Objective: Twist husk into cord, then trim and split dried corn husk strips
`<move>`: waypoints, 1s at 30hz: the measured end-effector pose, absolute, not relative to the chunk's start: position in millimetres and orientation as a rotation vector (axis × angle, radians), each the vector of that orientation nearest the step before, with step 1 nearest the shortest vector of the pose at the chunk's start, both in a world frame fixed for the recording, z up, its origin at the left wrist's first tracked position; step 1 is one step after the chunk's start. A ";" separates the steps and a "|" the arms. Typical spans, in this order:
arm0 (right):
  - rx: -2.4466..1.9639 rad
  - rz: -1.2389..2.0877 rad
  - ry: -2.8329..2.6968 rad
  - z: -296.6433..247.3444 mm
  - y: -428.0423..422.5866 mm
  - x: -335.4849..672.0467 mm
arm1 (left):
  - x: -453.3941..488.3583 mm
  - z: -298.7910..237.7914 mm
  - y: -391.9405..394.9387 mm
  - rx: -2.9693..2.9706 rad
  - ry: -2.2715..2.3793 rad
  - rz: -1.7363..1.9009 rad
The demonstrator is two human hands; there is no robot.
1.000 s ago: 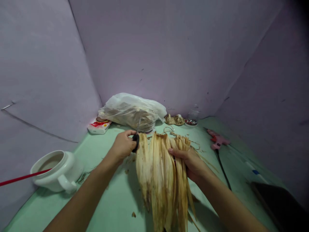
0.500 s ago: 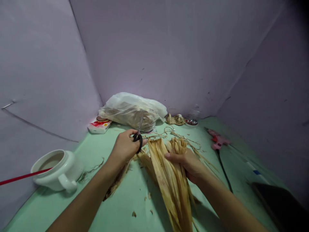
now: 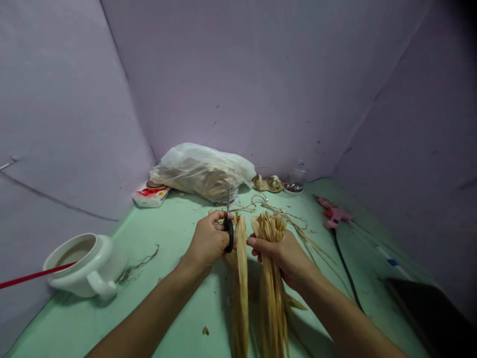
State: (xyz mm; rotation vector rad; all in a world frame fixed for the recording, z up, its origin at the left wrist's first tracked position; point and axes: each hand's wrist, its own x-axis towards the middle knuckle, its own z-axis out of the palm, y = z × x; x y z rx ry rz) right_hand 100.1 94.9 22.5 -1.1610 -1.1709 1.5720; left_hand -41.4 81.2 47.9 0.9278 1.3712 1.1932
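My left hand [image 3: 210, 243] is closed around the black handles of a pair of scissors [image 3: 229, 233], the thin blades pointing up and away from me. My right hand [image 3: 290, 256] grips a bundle of dried, straw-coloured leaves [image 3: 272, 288] near its gathered top, the thumb across the front. Between both hands a single long leaf strip [image 3: 241, 283] hangs apart from the bundle, right beside the scissors. Whether the left fingers also pinch that strip is hidden. Both the bundle and the strip run down past the lower edge of the view.
Behind the hands lie a white plastic bag [image 3: 203, 171], a red-and-white packet [image 3: 151, 195], a woven piece [image 3: 268, 184] and a small dish [image 3: 293, 187]. Thin fibres [image 3: 290, 219] trail nearby. A white pot [image 3: 84, 263] stands left, a pink glue gun [image 3: 335, 214] with its cord right.
One leaf strip has come away from the broad spread of leaves and hangs separately. My left hand with the scissors has moved right, closer to the bundle, and the blades stand more upright.
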 end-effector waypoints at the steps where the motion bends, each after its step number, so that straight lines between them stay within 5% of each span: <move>1: -1.184 1.555 -1.164 21.9 95.6 99.8 | -41.6 46.8 81.9 0.920 1.367 1.185; 30: -0.871 1.924 -1.032 19.3 96.0 99.4 | -51.7 24.6 90.5 0.863 0.952 1.046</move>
